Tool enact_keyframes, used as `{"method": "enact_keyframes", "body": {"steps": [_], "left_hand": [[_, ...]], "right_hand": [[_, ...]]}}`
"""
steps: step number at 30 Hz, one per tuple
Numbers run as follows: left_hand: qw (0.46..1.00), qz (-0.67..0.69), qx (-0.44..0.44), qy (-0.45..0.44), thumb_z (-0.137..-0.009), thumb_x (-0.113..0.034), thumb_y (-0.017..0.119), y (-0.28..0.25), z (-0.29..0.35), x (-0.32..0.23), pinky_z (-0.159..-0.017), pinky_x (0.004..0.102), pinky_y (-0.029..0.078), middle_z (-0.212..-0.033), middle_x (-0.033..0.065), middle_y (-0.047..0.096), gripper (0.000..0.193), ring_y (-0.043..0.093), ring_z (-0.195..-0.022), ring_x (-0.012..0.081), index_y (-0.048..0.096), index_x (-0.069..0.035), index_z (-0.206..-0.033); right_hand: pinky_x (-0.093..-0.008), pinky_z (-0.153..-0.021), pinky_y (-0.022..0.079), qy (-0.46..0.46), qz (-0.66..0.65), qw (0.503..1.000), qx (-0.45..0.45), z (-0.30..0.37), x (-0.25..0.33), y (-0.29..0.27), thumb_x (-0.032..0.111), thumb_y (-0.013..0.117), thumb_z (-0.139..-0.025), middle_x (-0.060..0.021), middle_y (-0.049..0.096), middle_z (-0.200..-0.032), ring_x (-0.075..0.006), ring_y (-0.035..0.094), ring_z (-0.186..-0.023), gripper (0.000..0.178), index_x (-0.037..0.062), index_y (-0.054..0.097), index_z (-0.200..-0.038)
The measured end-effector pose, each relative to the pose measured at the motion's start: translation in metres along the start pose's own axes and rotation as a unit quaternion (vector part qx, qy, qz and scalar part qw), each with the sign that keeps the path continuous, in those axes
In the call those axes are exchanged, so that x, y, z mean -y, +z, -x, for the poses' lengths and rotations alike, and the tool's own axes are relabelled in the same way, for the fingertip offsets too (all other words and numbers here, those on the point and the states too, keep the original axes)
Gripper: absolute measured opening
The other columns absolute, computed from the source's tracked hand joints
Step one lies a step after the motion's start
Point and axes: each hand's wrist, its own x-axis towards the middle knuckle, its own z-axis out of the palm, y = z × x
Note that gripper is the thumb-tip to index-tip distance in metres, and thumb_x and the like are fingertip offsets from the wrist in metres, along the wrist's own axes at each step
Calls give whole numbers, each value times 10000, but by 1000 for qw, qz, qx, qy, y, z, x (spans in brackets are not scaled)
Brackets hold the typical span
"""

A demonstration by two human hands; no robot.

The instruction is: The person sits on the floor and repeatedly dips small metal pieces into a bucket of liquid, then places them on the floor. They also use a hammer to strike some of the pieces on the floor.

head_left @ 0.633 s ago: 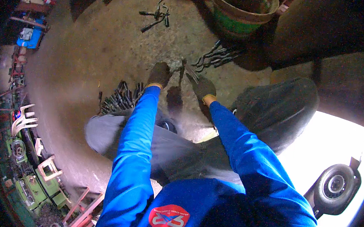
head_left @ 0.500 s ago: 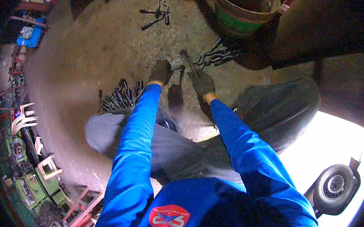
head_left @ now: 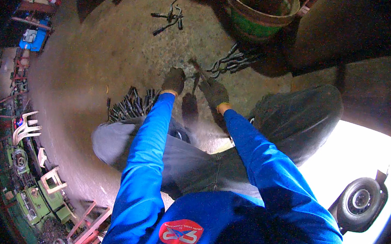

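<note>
My left hand (head_left: 174,80), in a dark glove, is closed around one end of a dark bent metal rod (head_left: 195,82). The rod's free part reaches toward my right hand (head_left: 214,93). That hand, gloved too, is closed on a narrow bar-like tool (head_left: 200,70) that slants up and left over the rod. Whether tool and rod touch I cannot tell. A pile of dark metal rods (head_left: 131,104) lies beside my left knee. Several bent rods (head_left: 236,61) lie together beyond my right hand, and a few more (head_left: 170,18) sit farther out on the floor.
A green bucket (head_left: 259,22) stands at the far right of the concrete floor (head_left: 96,56). My crossed legs (head_left: 295,115) frame the near side. Along the left are a pale plastic chair (head_left: 26,128) and green machinery (head_left: 35,206). A wheel (head_left: 358,201) stands at the right.
The tool's far end has dropped a little toward the floor and shifted slightly left. My right hand has moved slightly nearer to me, and my left hand has shifted slightly.
</note>
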Motion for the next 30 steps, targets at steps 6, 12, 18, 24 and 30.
{"method": "enact_keyframes", "body": {"steps": [6,12,18,24,30], "left_hand": [[998,39,-53,-17,-839,-52,549,3,8,6,-852,496,493,-1084,259,582,185,579,-1033,439,632,-53,-1005],[999,25,-24,-30,-835,-44,538,4,5,-3,-864,500,487,-1049,259,582,177,575,-1039,439,641,-47,-979],[1000,23,-8,-5,-832,-51,542,-1,3,-6,-871,497,479,-1071,249,575,168,571,-1030,432,627,-37,-977],[997,36,-63,-14,-829,-50,534,15,0,4,-874,487,477,-1076,240,573,189,562,-1040,431,610,-42,-1002],[996,61,-38,-49,-823,-43,536,1,5,-24,-880,487,470,-1074,233,570,165,567,-1017,426,632,-49,-957]], "right_hand": [[-506,-824,481,56,10,998,4,1,-8,6,534,470,-906,-241,649,-1048,-440,615,-956,550,44,656,-1071],[-501,-820,487,-10,-29,999,-34,7,-6,12,495,478,-910,-235,654,-1026,-442,618,-945,509,39,647,-1061],[-493,-815,493,32,44,998,-9,13,-7,5,473,489,-910,-241,650,-1043,-433,625,-937,496,52,624,-1135],[-471,-867,488,-47,-17,998,-47,9,-24,32,496,477,-913,-227,650,-1098,-422,621,-985,536,61,611,-1196],[-467,-896,478,47,35,998,-13,22,-13,3,499,484,-917,-225,646,-1111,-420,612,-1017,528,76,613,-1205]]}}
